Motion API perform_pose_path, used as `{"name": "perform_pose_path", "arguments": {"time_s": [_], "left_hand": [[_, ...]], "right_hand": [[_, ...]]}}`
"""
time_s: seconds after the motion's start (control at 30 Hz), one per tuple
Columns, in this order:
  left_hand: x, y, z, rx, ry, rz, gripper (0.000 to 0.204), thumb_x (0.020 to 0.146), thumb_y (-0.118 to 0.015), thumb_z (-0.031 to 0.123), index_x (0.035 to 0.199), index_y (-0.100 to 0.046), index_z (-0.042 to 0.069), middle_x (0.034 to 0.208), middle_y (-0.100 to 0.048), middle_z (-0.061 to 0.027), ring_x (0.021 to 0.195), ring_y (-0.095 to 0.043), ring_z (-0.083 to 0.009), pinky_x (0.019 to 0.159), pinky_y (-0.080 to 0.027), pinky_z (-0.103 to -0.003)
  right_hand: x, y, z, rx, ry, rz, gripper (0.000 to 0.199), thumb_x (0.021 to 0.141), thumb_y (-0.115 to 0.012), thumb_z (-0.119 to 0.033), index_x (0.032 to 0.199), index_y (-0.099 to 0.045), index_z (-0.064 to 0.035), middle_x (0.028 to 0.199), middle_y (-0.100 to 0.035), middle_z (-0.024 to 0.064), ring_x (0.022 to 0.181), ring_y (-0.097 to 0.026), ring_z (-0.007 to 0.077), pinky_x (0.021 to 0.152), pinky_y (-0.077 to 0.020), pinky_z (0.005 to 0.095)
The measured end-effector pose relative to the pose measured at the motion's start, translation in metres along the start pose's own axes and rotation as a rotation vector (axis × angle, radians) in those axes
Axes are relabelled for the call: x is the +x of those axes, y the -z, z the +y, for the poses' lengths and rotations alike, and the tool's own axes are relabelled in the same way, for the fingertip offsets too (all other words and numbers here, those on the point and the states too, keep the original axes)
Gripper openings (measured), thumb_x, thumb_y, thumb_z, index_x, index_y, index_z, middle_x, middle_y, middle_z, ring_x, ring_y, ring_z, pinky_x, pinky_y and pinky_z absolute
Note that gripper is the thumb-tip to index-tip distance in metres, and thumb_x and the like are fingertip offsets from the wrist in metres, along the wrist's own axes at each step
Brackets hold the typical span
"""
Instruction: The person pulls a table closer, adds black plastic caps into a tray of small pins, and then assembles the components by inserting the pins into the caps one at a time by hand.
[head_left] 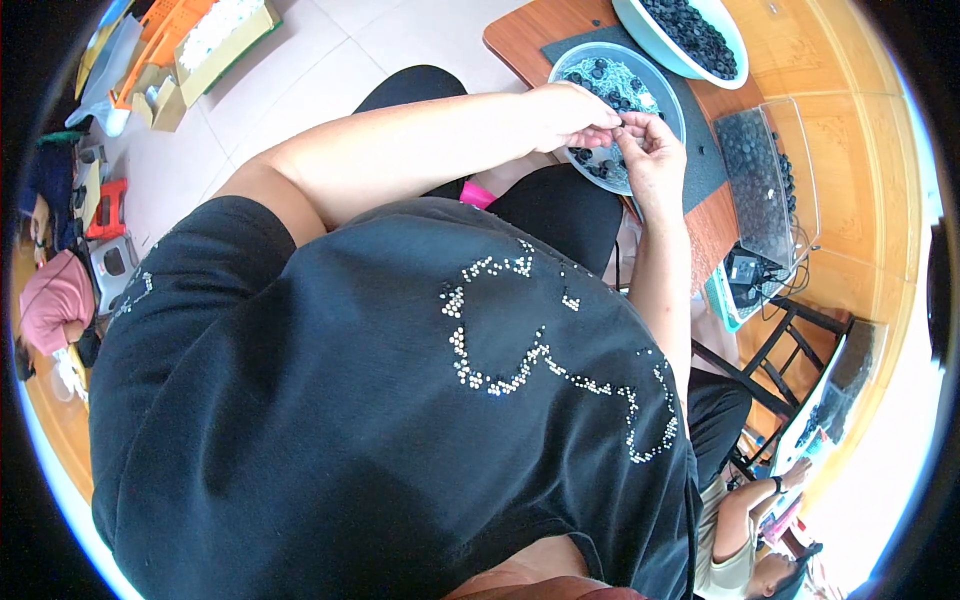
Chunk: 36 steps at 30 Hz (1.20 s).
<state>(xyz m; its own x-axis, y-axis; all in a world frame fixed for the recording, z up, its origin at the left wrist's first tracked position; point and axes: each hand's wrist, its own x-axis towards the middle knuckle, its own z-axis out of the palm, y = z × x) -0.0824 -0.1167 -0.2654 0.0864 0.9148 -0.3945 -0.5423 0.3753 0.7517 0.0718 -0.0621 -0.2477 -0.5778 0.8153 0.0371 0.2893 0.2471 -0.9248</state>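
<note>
Bowl (668, 90) near table (515, 38) edge, fingers (598, 113) above it.

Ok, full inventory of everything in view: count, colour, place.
Bowl: one, clear, on table; black parts and pale pieces inside, uncountable
Basin: one, whitish, beyond bowl, uncountable black parts
Table: one, brown, upper right
Mat: one, dark grey, under bowl
Bin: one, clear, right of mat
Basket: one, teal, below bin in picture
Cardboard boxes: two, brownish, upper left
Crate: one, orange, beside boxes
Stool: one, red, left
Co-workers: at least two, left and lower right
Rim clutter: unclear
Shirt: one, black, centre
Left hand: one, bare, over bowl
Right hand: one, bare, meeting left fingertips; grip contents unclear
</note>
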Motion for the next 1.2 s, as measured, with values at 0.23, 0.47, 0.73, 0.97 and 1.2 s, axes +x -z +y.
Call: {"name": "perform_pose_path", "arguments": {"time_s": [0.23,0.47,0.73,0.97,1.2], "left_hand": [[0.003,0.014,0.004,-0.099,0.047,-0.104,0.018,0.084,-0.061,0.012,0.099,-0.06,0.001,0.086,-0.063,-0.0053,0.077,-0.059,-0.0103,0.069,-0.049,-0.021],[-0.001,0.013,0.003,0.15,-0.107,0.082,0.014,0.083,-0.063,0.013,0.093,-0.062,0.003,0.082,-0.061,-0.0032,0.071,-0.057,-0.0084,0.066,-0.047,-0.02],[-0.001,0.018,0.004,-0.042,-0.107,0.036,0.014,0.084,-0.064,0.016,0.091,-0.061,0.004,0.08,-0.06,-0.0019,0.068,-0.056,-0.0074,0.064,-0.047,-0.019],[-0.005,0.007,0.004,0.24,-0.233,0.145,0.015,0.083,-0.063,0.013,0.093,-0.062,0.002,0.078,-0.058,-0.0009,0.068,-0.054,-0.0064,0.063,-0.045,-0.019],[-0.002,0.007,0.005,0.367,-0.326,0.196,0.014,0.081,-0.064,0.009,0.092,-0.062,0.002,0.075,-0.056,0.0012,0.068,-0.052,-0.0065,0.061,-0.043,-0.018]], "right_hand": [[0.0,0.01,-0.013,0.107,-0.051,0.007,0.018,0.08,-0.061,-0.001,0.098,-0.066,-0.0012,0.084,-0.064,0.0047,0.075,-0.056,0.0074,0.068,-0.0446,0.0208],[0.005,0.032,0.03,-0.817,-0.169,0.037,0.015,0.075,-0.066,-0.021,0.083,-0.068,-0.0076,0.077,-0.065,0.0134,0.071,-0.065,0.0238,0.068,-0.0496,0.035],[0.003,0.017,0.032,-0.926,-0.186,-0.014,0.019,0.074,-0.066,-0.024,0.08,-0.067,-0.0065,0.085,-0.064,0.0167,0.082,-0.062,0.0322,0.074,-0.0489,0.0409],[-0.001,0.016,0.031,-0.964,-0.114,-0.054,0.019,0.073,-0.066,-0.022,0.083,-0.065,-0.0058,0.088,-0.063,0.0171,0.086,-0.061,0.0326,0.076,-0.0482,0.0413],[-0.003,0.022,0.044,-0.853,0.03,0.026,0.015,0.072,-0.063,-0.015,0.083,-0.065,-0.0045,0.084,-0.062,0.0168,0.085,-0.06,0.0324,0.077,-0.0476,0.0398]]}}
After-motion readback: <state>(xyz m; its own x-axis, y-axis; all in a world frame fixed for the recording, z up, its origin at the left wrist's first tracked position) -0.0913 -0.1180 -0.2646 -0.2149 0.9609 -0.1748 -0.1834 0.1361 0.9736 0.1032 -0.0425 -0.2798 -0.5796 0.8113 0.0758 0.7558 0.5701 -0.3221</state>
